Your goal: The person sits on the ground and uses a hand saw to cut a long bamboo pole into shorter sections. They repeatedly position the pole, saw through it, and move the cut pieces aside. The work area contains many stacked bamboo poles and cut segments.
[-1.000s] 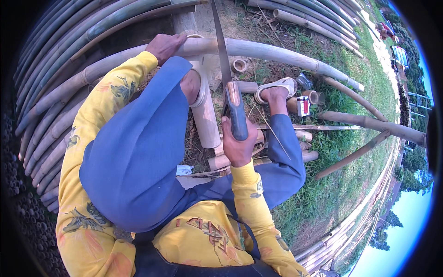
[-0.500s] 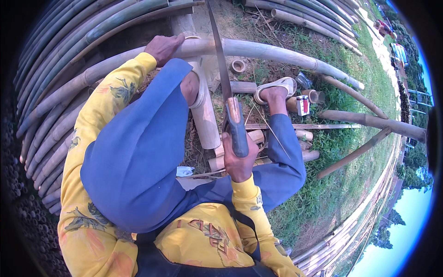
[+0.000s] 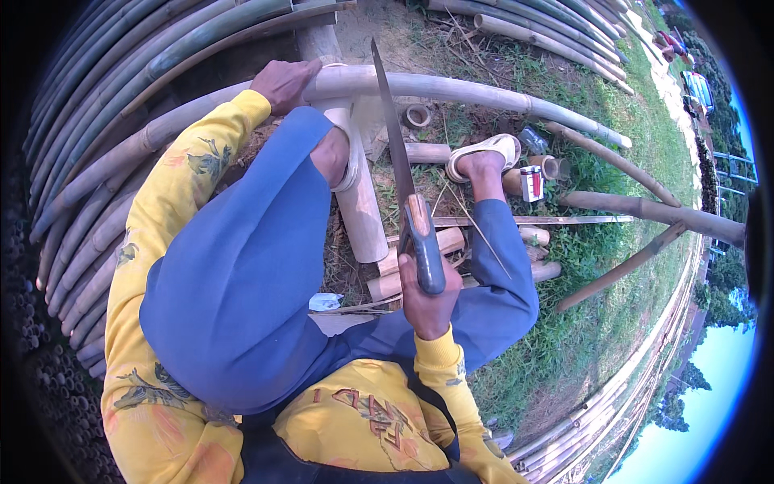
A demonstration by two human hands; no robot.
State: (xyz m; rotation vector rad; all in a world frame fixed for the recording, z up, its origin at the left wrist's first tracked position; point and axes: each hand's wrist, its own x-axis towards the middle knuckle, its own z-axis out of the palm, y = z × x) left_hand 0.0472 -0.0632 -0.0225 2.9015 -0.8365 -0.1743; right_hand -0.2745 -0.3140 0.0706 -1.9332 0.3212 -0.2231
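Note:
A long pale bamboo pole [image 3: 451, 89] runs crosswise in front of me, over a thicker bamboo piece [image 3: 360, 218]. My left hand [image 3: 284, 85] is closed round the pole, left of the saw. My right hand [image 3: 430, 306] grips the dark handle of a hand saw [image 3: 398, 153], which points away from me. Its blade crosses the pole near the middle, and the tip reaches just past the far side. Whether the teeth are in a cut cannot be made out. My sandalled left foot [image 3: 330, 153] is beside the pole, close to my left hand.
Bamboo poles [image 3: 105, 121] are stacked at the left, with more poles [image 3: 556, 48] at the far right. A cut bamboo ring [image 3: 417, 117], short bamboo pieces [image 3: 427, 153] and a red-and-white pack [image 3: 531, 184] lie near my right foot [image 3: 484, 160]. A forked pole support [image 3: 645, 208] stands at right.
My right hand has drawn the saw back toward me and slightly right, so the blade tip sits nearer the pole. My left hand stays on the pole.

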